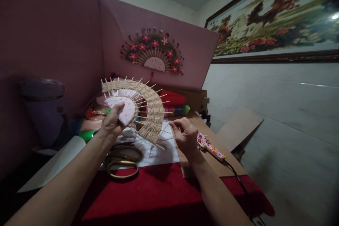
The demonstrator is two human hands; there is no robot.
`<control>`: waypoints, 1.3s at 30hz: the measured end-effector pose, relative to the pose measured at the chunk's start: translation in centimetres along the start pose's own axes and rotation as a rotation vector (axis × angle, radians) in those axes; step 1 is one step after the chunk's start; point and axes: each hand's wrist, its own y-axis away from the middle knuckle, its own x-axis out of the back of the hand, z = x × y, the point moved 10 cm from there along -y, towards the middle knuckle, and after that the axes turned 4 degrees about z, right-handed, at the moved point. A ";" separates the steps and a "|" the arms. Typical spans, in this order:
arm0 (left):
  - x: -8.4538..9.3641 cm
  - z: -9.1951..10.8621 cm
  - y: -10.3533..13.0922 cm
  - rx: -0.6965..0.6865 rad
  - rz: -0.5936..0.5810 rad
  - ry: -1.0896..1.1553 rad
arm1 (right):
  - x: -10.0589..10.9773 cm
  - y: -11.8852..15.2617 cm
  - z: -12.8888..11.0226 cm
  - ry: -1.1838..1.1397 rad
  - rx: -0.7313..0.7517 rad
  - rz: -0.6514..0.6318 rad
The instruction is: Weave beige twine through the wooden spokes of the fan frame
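My left hand (112, 120) grips a half-round woven fan (155, 111) by its cloth-covered centre, thumb on the front. Thin sticks radiate from that pale, pink-spotted centre, and a wide band of tan twine is woven across them. Their tips stick out past the outer edge. To the right of the fan, my right hand (184, 134) is closed in a pinch on a strand of twine (164, 128) that runs back to the fan's lower right edge. Below the fan lie large scissors (123, 174) with brass-coloured handles.
A flower-patterned glue gun (210, 147) with a black cord rests on cardboard (225, 167) at right. Red cloth (148, 194) covers the table's front. A decorated fan (156, 51) hangs on the pink panel (193, 47) behind. Coloured craft materials (173, 100) are piled at the back.
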 end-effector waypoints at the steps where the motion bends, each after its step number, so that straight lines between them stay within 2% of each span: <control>1: 0.1 -0.1 -0.1 0.010 0.004 0.011 | 0.1 0.1 0.1 -0.004 -0.005 0.010; 4: 0.4 -0.3 -0.3 0.037 0.022 0.038 | 0.1 0.2 0.3 -0.028 -0.015 0.026; 10: -0.3 -0.6 0.2 0.083 -0.021 0.019 | -1.7 0.4 1.1 -0.181 -0.091 -0.096; 14: -0.4 -1.3 0.4 0.130 -0.040 -0.020 | -2.4 0.5 1.7 -0.275 -0.157 -0.105; 23: -0.1 -0.9 -0.1 0.100 -0.035 -0.064 | -0.9 0.6 2.1 -0.058 -0.155 -0.014; 34: -0.1 -0.9 -0.2 0.074 -0.072 -0.160 | -0.8 0.2 0.6 0.067 -0.028 -0.074; 39: 0.1 -0.9 -0.3 0.086 -0.080 -0.194 | -0.9 -0.4 1.2 -0.033 -0.044 -0.105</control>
